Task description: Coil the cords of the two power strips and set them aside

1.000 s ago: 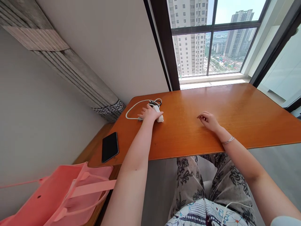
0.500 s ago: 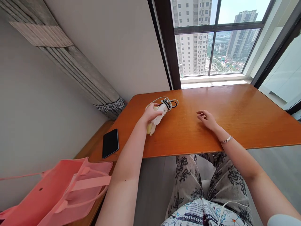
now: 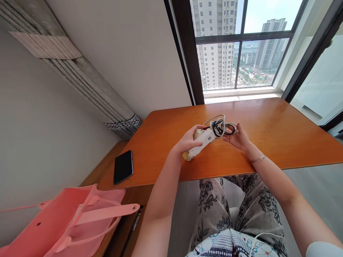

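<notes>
My left hand [image 3: 189,139] is wrapped round a white power strip [image 3: 202,142], which is tilted above the wooden table [image 3: 166,128]. A yellowish part shows at the strip's lower end and beside my fingers. Coiled black and white cables [image 3: 220,127] hang together at the strip's far end. My right hand [image 3: 237,137] is at the right side of the coil, with its thumb and fingers around the cable loops.
A black phone or tablet [image 3: 123,167] lies at the table's left end. An open pink bag [image 3: 66,221] is at the lower left. Beyond the table are a window [image 3: 241,60] and a gathered curtain [image 3: 93,92].
My left hand has carried the power strip and its cables to the right. My right hand, apart from them before, has met the cable coil. The view has shifted slightly.
</notes>
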Demonstrator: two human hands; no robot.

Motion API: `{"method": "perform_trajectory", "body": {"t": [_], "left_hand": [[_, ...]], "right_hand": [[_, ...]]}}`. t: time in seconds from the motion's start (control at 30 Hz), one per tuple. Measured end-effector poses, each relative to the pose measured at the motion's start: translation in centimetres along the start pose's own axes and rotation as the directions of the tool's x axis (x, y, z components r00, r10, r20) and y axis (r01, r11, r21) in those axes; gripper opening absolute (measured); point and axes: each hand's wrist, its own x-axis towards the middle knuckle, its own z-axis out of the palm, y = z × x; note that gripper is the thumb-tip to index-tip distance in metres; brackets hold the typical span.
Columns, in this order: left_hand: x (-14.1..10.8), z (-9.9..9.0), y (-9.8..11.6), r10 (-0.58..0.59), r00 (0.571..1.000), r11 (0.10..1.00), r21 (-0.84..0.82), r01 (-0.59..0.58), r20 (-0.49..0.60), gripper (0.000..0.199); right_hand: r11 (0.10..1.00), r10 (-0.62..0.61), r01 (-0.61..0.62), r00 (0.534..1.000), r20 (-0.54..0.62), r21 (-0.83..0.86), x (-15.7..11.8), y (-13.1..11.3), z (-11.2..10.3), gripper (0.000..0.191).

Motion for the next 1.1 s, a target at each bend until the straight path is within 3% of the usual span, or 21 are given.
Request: {"method": "perform_trajectory", "body": {"t": [0.13,0.33,0.5,0.73,0.8,0.9,1.0,1.1], "left_hand": [[-0.6,0.5,0.1,0.033,0.999,0.998,0.056,-0.032,-0.028,0.067],[-0.5,0.8,0.3,0.045,0.997,0.965,0.255,-0.060,0.065,0.068],[0.3,1.3,0.0,0.074,0.990,0.891,0.437,-0.118,0.116,0.071],[1.8,2.1,1.9,0.014,0.990,0.869,0.488,-0.081,0.140,0.065],[2.7,2.9,2.4,-0.017,0.995,0.879,0.476,-0.029,0.094,0.071],[4.2,4.4,2.8,-0.030,0.998,0.885,0.463,0.055,-0.061,0.082],[5.5,5.8,2.9,0.030,0.995,0.890,0.455,0.015,-0.091,0.065],[6.3,6.5,2.6,0.092,0.991,0.914,0.404,-0.044,-0.100,0.047]], "right_hand": [[1.000,0.000,-0.002,0.999,0.044,0.026,-0.3,-0.2,-0.3,0.057],[0.996,-0.082,0.082,0.996,0.018,-0.045,-0.2,0.1,-0.4,0.043],[0.979,-0.177,0.175,0.984,-0.006,-0.107,-0.1,0.7,0.1,0.047],[0.973,-0.216,0.210,0.975,-0.060,-0.098,0.1,0.9,0.3,0.060],[0.969,-0.217,0.207,0.974,-0.061,-0.131,0.1,1.0,0.2,0.067],[0.962,-0.229,0.218,0.972,-0.054,-0.163,0.0,1.3,0.2,0.077],[0.946,-0.254,0.240,0.966,-0.040,-0.216,-0.1,1.4,0.1,0.081],[0.950,-0.242,0.230,0.970,-0.032,-0.213,-0.1,1.2,-0.2,0.068]]}}
